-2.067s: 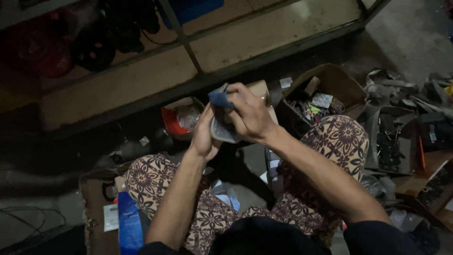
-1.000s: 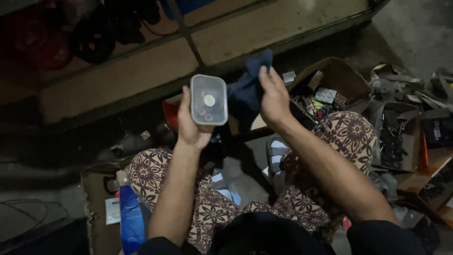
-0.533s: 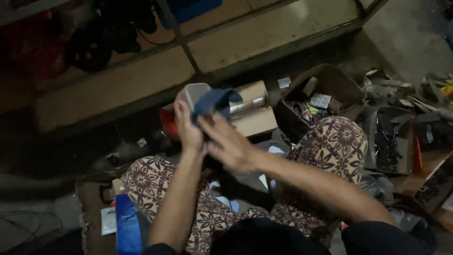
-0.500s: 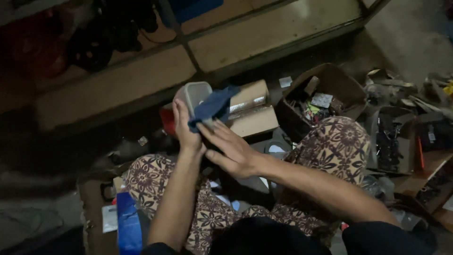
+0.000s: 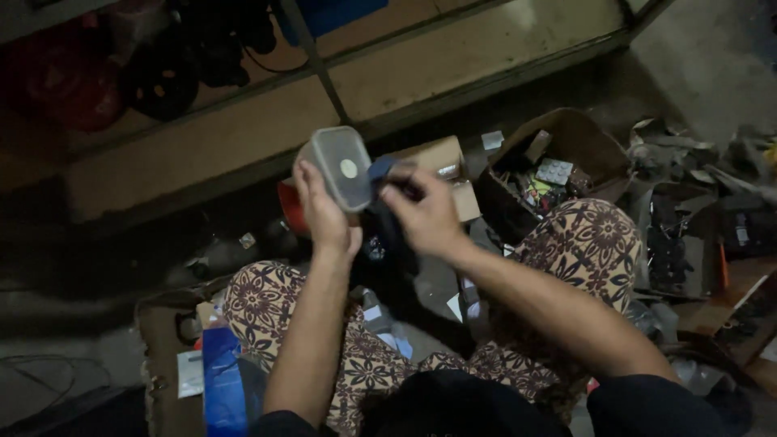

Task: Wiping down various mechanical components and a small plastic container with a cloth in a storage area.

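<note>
Nearest the camera: dark top, then patterned trousers point(image 5: 356, 364), brown w/ pale flower print, knees spread left & right. By the left knee a cardboard box point(image 5: 162, 356) w/ a blue bottle point(image 5: 220, 380) standing in it.

Between the knees, the floor point(image 5: 437, 283), littered w/ small packets & scraps.

Above that, both hands raised. Left hand point(image 5: 324, 214) is clamped on a small clear plastic container point(image 5: 344, 166), rounded-rectangle shape, flat face turned toward the camera, pale round spot at its centre; thumb & fingers grip its lower left edge. Right hand point(image 5: 425, 214) is closed on a dark blue cloth point(image 5: 388, 202), pressed against the container's right side; cloth hangs down below the hand.

Behind the hands: a small tan carton point(image 5: 441, 158), something red point(image 5: 290, 212) low beside it. Right, past the right knee, an open brown box point(image 5: 566, 142) of mixed small parts. Far right, dark clutter, too dim to tell apart.

Farthest: a metal-framed shelf point(image 5: 324, 77) w/ tan boards, dark & red items on its left end.
</note>
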